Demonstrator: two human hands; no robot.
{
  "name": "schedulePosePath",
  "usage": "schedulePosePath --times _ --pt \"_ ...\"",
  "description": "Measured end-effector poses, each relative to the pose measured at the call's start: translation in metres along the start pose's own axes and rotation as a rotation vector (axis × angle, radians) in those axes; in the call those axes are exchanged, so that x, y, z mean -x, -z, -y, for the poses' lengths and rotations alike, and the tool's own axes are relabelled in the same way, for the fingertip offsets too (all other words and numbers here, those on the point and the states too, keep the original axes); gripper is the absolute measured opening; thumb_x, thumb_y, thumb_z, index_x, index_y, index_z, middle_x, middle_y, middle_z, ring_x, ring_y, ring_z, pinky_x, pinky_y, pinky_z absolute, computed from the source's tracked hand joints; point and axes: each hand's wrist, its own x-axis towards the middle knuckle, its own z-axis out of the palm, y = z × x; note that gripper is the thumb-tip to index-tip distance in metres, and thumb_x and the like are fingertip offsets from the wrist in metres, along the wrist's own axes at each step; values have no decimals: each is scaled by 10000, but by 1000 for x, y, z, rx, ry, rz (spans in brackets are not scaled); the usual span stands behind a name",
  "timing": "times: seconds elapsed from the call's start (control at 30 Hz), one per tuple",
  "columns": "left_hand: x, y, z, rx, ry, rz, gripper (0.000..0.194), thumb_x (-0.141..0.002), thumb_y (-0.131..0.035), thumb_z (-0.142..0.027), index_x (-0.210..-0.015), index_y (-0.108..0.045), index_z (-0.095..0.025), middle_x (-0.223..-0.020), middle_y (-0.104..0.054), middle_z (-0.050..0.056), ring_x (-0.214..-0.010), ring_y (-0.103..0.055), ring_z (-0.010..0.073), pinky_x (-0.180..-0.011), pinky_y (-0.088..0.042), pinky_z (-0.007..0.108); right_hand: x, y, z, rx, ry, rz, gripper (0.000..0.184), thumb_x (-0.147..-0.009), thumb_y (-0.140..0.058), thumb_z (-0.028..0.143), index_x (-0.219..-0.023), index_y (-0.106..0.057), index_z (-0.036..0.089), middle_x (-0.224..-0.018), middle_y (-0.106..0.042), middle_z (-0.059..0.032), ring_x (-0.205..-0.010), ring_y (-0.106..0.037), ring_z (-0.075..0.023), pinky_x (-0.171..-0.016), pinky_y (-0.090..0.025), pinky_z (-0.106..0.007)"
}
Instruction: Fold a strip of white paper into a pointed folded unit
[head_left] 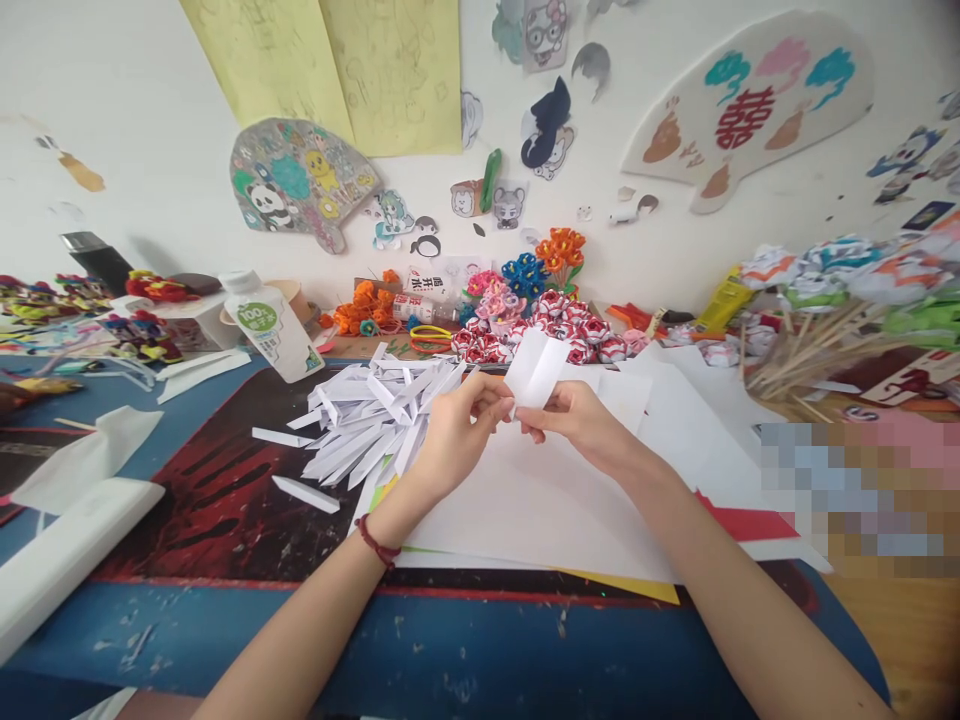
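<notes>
Both hands hold up a small white piece of paper (537, 368) with a lengthwise crease, above a stack of large white sheets (517, 500). My left hand (469, 420) pinches its lower left corner between thumb and fingers. My right hand (574, 420) grips the lower right edge, thumb in front and fingers behind. Just left of my left hand lies a heap of folded white paper strips (367, 420). One loose folded strip (306, 494) rests apart from the heap on the dark mat (202, 490).
A white bottle (270, 325) stands at the back left. Colourful craft flowers (525, 290) line the wall behind my hands. Thin wooden sticks (787, 340) fan out at the right. A long white object (75, 550) lies at the left on the blue table (465, 650).
</notes>
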Motion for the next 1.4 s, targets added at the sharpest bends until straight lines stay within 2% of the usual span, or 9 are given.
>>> schedulePosePath --times 0.17,0.4,0.73,0.93,1.4 --pt "-1 1 0 -48 -19 15 74 -900 -508 -219 -868 -557 -174 -728 -621 -1 -661 -576 112 -621 -450 235 0 4 0 16 -6 63 325 -733 -729 426 -802 -688 111 -719 -647 -62 -583 -548 -127 -583 -458 -286" --pt "-1 0 1 -245 -44 -38 69 -879 -514 -174 -820 -548 -184 -786 -631 -10 -663 -548 113 -625 -418 245 -2 5 -5 26 -19 65 353 -706 -744 455 -779 -690 113 -713 -662 -68 -572 -562 -134 -583 -471 -297" --pt "0 -1 1 -259 -11 -50 77 -851 -566 -150 -779 -550 -173 -759 -595 -8 -657 -520 115 -610 -396 252 -3 1 -7 32 -24 55 309 -719 -742 422 -709 -700 116 -613 -645 -42 -533 -569 -127 -541 -451 -271" --pt "-1 -2 3 -274 1 -68 79 -847 -570 -154 -771 -559 -171 -747 -598 -6 -663 -523 120 -602 -395 250 -3 -1 -8 18 -26 59 315 -717 -745 424 -707 -707 111 -663 -669 -65 -555 -591 -141 -551 -471 -285" --pt "0 -2 5 -240 -51 -50 65 -846 -573 -151 -786 -574 -177 -727 -588 -11 -641 -522 111 -616 -393 242 -2 -7 -9 8 3 0 243 -740 -728 351 -720 -690 112 -655 -645 -45 -540 -561 -123 -536 -444 -265"
